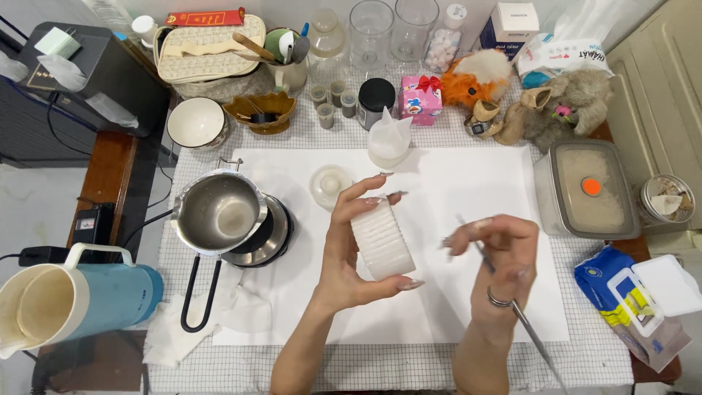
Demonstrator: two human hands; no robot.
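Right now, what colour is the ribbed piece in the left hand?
White, a ribbed cylinder gripped in the left hand; head view.

A steel pouring pot (pixel 218 212) is set on a small hotplate (pixel 272 234) at the left of a white sheet (pixel 468 183) spread over the checked surface (pixel 365 366). A blue kettle (pixel 80 296) is placed at the far left, a white bowl (pixel 196 123) above the pot. Glass jars (pixel 391 29) are lined along the back, beside a pink box (pixel 420 99) and plush toys (pixel 563 102). A lidded container (pixel 589 189) is seen at the right, a blue wipes pack (pixel 632 292) below it.
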